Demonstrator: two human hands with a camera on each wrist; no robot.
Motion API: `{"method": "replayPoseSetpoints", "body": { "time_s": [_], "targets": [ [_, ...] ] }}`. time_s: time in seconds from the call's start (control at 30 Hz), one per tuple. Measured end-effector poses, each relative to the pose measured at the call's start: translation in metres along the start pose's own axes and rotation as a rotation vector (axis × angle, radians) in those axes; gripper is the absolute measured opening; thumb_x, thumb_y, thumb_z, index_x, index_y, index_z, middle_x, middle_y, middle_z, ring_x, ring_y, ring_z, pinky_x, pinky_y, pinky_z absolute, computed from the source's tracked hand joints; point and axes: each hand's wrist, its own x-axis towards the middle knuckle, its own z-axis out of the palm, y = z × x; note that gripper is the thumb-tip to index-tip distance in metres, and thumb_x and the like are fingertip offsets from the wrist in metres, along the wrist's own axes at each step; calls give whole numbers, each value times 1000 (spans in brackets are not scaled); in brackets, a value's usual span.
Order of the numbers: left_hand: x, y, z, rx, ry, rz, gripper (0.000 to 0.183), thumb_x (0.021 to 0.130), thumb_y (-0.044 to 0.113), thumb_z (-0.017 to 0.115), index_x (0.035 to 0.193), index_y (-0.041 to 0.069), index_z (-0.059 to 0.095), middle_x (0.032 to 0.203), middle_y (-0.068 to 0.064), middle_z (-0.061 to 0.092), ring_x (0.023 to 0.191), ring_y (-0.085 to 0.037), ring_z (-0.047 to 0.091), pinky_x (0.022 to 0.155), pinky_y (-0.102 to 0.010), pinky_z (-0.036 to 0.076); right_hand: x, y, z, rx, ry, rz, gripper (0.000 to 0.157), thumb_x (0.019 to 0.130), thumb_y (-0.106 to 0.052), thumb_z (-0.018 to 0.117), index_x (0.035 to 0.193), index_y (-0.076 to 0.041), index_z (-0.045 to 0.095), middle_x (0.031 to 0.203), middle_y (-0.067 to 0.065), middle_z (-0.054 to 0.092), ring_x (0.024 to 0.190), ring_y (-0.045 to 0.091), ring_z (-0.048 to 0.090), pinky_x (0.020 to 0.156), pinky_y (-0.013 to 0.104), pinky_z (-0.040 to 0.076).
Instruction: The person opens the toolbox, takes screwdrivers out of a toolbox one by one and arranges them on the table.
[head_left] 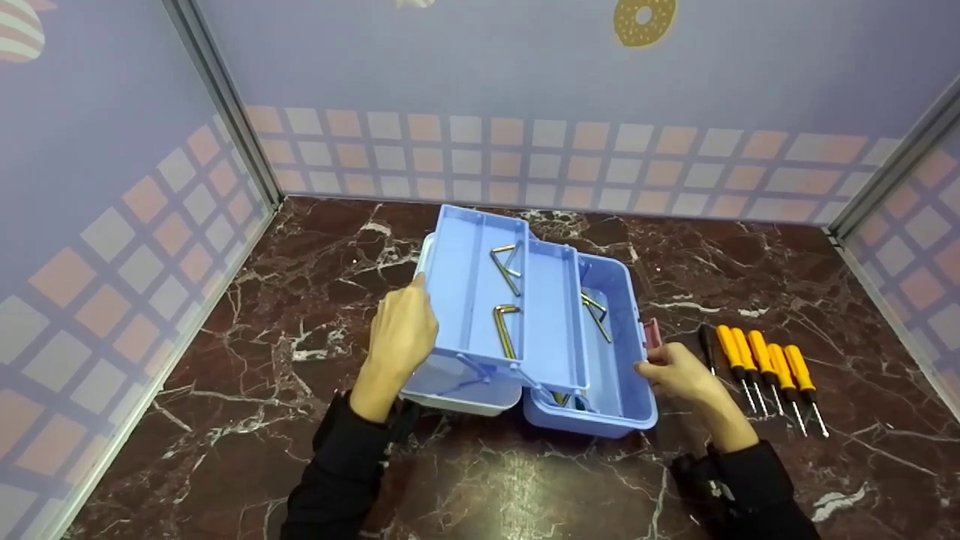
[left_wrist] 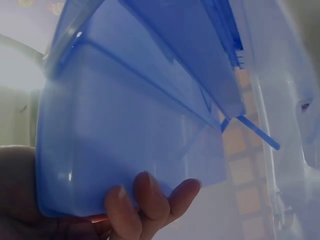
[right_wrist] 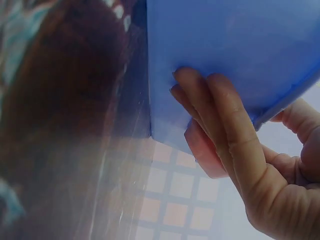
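A blue toolbox (head_left: 589, 429) stands unfolded, its stepped trays raised over the pale lid (head_left: 450, 397) at left. My left hand (head_left: 405, 322) grips the outer edge of the upper tray (head_left: 456, 300); in the left wrist view its fingers (left_wrist: 150, 197) curl beneath the tray. My right hand (head_left: 679, 371) holds the box's right rim beside a pink latch (head_left: 652, 332). In the right wrist view, its fingers (right_wrist: 235, 125) lie against the outer wall, with the thumb at the rim. Gold hex keys (head_left: 505, 334) lie in the upper tray, and more hex keys (head_left: 598, 315) in the bottom compartment.
Several yellow-handled screwdrivers (head_left: 759, 352) and one black-handled screwdriver (head_left: 706, 346) lie to the right of the box on the dark marbled table (head_left: 247, 337). Patterned panels (head_left: 465, 150) close off the back and both sides.
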Motion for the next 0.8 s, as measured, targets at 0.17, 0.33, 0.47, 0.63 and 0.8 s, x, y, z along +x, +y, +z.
{"method": "replayPoseSetpoints", "body": {
  "time_s": [0.17,0.33,0.47,0.63,0.8],
  "targets": [
    [1,2,-1,1,8,8,24,88,1,41,104,-5,56,80,-24,62,68,-38,60,53,-44,48,1,3,0,12,-12,-12,24,81,2,48,89,23,54,67,8,59,56,7,55,52,26,50],
    [1,1,0,-16,-2,1,23,88,1,41,103,-6,57,81,-25,62,70,-39,60,56,-45,49,1,1,-1,-10,0,-17,23,80,2,48,88,22,55,68,10,60,55,8,55,52,26,50],
    [3,7,-3,-15,-5,5,21,88,2,42,102,-5,56,80,-24,62,66,-39,60,52,-44,48,0,0,-3,5,-9,-5,25,81,1,48,91,23,53,70,11,61,56,8,56,52,25,50],
    [6,18,-7,-20,16,40,21,87,2,43,102,-6,57,76,-23,61,63,-37,60,51,-43,48,-1,3,-5,22,-17,-14,27,81,2,47,93,26,51,74,17,61,59,9,57,53,23,50],
    [6,22,-8,-29,23,45,24,87,1,44,105,-7,56,77,-24,62,62,-37,60,51,-42,49,-1,5,-5,20,-17,-23,27,80,2,47,93,26,52,75,19,61,60,9,57,53,25,50]
  ]
}}
